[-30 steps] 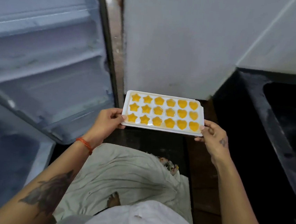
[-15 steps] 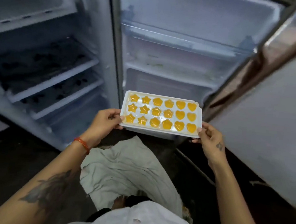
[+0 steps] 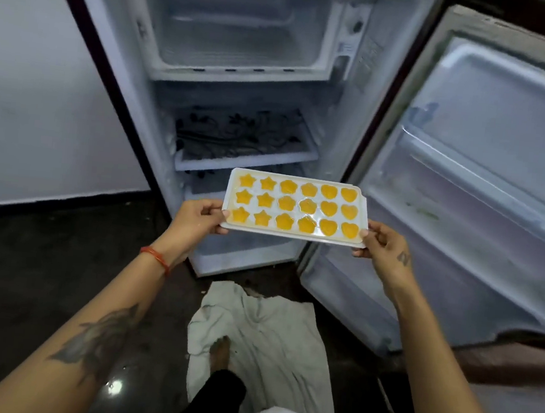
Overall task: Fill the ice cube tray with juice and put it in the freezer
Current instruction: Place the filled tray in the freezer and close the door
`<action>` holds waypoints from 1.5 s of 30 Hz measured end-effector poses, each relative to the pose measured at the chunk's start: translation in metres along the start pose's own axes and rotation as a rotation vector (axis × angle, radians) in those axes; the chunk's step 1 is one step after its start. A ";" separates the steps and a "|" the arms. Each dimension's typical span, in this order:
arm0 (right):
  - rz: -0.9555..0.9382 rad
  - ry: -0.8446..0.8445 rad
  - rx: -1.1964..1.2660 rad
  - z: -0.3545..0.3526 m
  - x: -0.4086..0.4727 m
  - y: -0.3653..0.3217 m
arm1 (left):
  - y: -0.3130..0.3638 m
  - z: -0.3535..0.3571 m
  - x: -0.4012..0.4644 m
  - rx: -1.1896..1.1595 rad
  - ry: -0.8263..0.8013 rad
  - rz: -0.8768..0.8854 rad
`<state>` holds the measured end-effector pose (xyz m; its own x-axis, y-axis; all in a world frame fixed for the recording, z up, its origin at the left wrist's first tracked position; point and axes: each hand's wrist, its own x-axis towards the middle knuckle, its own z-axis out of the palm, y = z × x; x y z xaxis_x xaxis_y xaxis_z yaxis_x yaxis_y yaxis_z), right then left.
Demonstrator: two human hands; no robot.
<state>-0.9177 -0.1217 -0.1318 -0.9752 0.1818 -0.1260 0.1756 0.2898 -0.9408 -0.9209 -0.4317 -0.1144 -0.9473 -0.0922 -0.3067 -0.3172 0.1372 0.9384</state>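
Swung toward the freezer, both hands' fingers pinch the tray (orange-filled).

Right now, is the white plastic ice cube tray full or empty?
Full: all eighteen star, flower and heart moulds of the white plastic ice cube tray hold orange juice.

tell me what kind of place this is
Probably a home kitchen: a small fridge stands open with its freezer box on top, a cloth lies on the dark floor, and both hands hold a juice-filled ice tray.

left hand grip: pinching, arm extended | right hand grip: pinching, arm extended, level
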 end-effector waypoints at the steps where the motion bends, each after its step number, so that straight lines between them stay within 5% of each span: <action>1: -0.011 -0.015 0.012 0.008 0.011 -0.006 | 0.002 -0.008 0.006 -0.004 0.021 0.003; 21: -0.213 -0.158 0.108 0.094 0.195 -0.142 | 0.098 -0.084 0.146 -0.136 0.281 0.137; 45: -0.107 -0.218 0.261 0.155 0.338 -0.168 | 0.136 -0.070 0.264 -0.394 0.690 0.107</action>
<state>-1.2982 -0.2545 -0.0651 -0.9970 -0.0491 -0.0600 0.0580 0.0416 -0.9974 -1.2111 -0.5067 -0.0568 -0.6900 -0.7048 -0.1648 -0.0646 -0.1668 0.9839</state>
